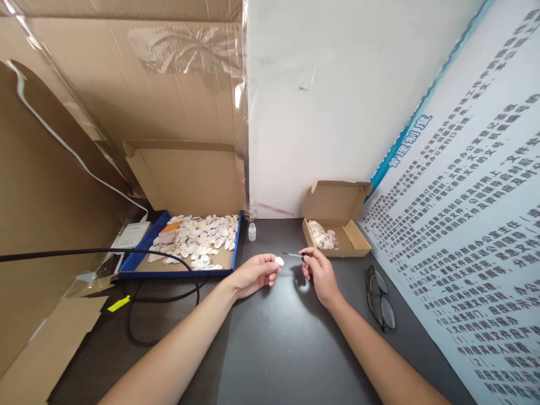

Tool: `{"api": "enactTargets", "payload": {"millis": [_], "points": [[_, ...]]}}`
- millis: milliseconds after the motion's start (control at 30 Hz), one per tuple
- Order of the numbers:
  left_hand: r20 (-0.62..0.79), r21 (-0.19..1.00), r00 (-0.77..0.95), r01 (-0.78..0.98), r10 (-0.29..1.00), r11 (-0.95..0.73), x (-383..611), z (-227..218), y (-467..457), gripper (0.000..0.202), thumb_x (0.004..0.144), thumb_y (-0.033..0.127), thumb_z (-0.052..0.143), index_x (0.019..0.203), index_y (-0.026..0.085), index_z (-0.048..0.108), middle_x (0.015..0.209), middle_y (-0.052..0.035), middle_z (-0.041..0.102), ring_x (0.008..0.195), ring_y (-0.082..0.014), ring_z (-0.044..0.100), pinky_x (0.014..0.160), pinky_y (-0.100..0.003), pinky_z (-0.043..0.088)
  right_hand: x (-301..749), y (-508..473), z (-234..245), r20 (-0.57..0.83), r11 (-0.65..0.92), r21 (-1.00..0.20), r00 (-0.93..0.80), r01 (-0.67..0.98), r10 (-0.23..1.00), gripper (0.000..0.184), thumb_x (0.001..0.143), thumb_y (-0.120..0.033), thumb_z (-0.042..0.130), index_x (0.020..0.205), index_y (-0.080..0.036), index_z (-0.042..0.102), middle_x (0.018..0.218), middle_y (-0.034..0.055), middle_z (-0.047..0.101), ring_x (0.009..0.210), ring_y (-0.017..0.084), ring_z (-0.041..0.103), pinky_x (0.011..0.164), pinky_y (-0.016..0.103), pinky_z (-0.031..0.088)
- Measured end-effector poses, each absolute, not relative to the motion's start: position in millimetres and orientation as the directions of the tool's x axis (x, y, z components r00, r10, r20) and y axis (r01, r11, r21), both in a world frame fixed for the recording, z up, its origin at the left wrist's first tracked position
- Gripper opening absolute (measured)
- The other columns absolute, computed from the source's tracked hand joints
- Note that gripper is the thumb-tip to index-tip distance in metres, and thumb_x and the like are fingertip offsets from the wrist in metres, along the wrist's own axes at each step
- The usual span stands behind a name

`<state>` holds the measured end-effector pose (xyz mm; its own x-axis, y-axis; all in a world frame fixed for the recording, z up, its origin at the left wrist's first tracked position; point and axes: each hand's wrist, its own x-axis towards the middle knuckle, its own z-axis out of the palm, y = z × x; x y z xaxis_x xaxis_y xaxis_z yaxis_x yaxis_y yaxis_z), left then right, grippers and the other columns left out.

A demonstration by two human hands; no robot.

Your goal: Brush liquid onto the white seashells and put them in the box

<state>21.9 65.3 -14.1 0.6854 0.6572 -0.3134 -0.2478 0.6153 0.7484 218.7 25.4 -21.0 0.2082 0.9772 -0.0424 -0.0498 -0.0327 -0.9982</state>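
Note:
Between the thumb and fingers of my left hand (pixel 257 275) is a small white shell (pixel 279 261). My right hand (pixel 318 274) pinches a thin applicator brush (pixel 294 255) by its black cap, its dark tip pointing left at the shell with a short gap between them. Behind both hands a small clear glass bottle (pixel 252 232) with pale contents stands upright on the dark table (pixel 270 349). At the left, many pale shells (pixel 206 236) fill a blue-edged cardboard box (pixel 181 274). Several more shells (pixel 323 236) lie in a smaller open cardboard box (pixel 350 252) beyond my right hand.
Folded eyeglasses (pixel 381 298) lie right of my right forearm. A black cable (pixel 129 323) loops over the table at the left, near a yellow tag (pixel 118 304) and a white device (pixel 133 236). Cardboard panels (pixel 169 95) and a printed poster (pixel 464 197) enclose the table.

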Motion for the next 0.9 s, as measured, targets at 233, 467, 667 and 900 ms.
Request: {"api": "enactTargets", "payload": {"millis": [233, 467, 667, 900], "points": [[-0.256, 0.782, 0.695, -0.26, 0.672, 0.567, 23.0, -14.8, 64.5, 0.041, 0.069, 0.033, 0.086, 0.082, 0.016, 0.052, 0.067, 0.0052, 0.048, 0.056, -0.0044, 0.043, 0.056, -0.021, 0.032, 219.3, 17.8, -17.7, -0.036, -0.036, -0.999, 0.16, -0.008, 0.986, 0.028, 0.07, -0.04, 0.061, 0.086, -0.017, 0.06, 0.051, -0.0053, 0.046, 0.043, 0.009, 0.039, 0.044, 0.022, 0.032], [-0.241, 0.786, 0.717, -0.252, 0.654, 0.565, 21.9, -15.7, 65.5, 0.034, 0.073, 0.03, 0.083, 0.085, 0.015, 0.055, 0.067, 0.0051, 0.047, 0.058, -0.005, 0.044, 0.058, -0.021, 0.035, 221.9, 18.1, -17.3, -0.057, -0.057, -0.998, 0.155, -0.007, 0.986, 0.031, 0.071, -0.042, 0.059, 0.088, -0.016, 0.059, 0.055, -0.0054, 0.047, 0.044, 0.008, 0.039, 0.046, 0.021, 0.031], [-0.271, 0.789, 0.735, -0.201, 0.621, 0.581, 20.9, -9.9, 65.4, 0.029, 0.075, 0.027, 0.081, 0.087, 0.014, 0.059, 0.066, 0.0038, 0.051, 0.057, -0.0058, 0.049, 0.059, -0.022, 0.04, 223.1, 17.2, -16.9, -0.08, -0.077, -0.997, 0.149, -0.021, 0.986, 0.031, 0.071, -0.041, 0.06, 0.09, -0.016, 0.059, 0.054, -0.0058, 0.047, 0.045, 0.008, 0.038, 0.047, 0.022, 0.03], [-0.285, 0.802, 0.748, -0.156, 0.599, 0.577, 20.4, -11.2, 66.1, 0.031, 0.076, 0.031, 0.08, 0.084, 0.015, 0.055, 0.054, 0.0074, 0.044, 0.052, -0.0081, 0.053, 0.056, -0.021, 0.045, 222.5, 15.3, -13.9, -0.069, -0.066, -0.998, 0.132, -0.024, 0.989, 0.03, 0.071, -0.04, 0.057, 0.089, -0.016, 0.058, 0.051, -0.0066, 0.045, 0.044, 0.008, 0.037, 0.048, 0.023, 0.031]]}}
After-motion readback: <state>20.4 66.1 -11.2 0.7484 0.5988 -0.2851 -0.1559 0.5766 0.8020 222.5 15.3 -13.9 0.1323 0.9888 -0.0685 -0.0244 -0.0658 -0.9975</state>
